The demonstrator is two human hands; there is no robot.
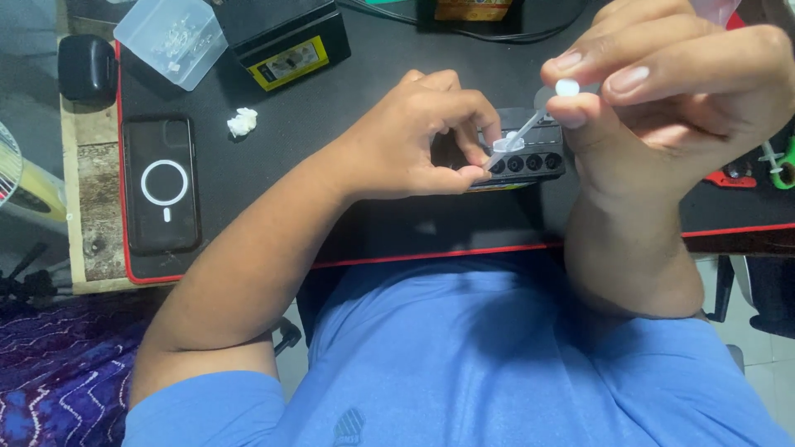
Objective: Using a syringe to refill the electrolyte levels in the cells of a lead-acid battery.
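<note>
My left hand (431, 136) is curled over a small black device (530, 157) with a row of round ports, and its thumb and forefinger pinch a small clear plastic piece (507, 146) above it. My right hand (671, 91) is raised close to the camera and holds a small clear syringe-like applicator (546, 103) by its white round end, thumb pressed on top. The applicator's tip meets the clear piece in my left fingers. The device lies on a black desk mat with a red edge (414, 240).
A phone in a clear case (162, 184) lies on the mat at left, near a crumpled white scrap (242, 122). A clear plastic box (172, 37) and a black box with a yellow label (286, 41) stand behind. Red and green tools (758, 170) lie at right.
</note>
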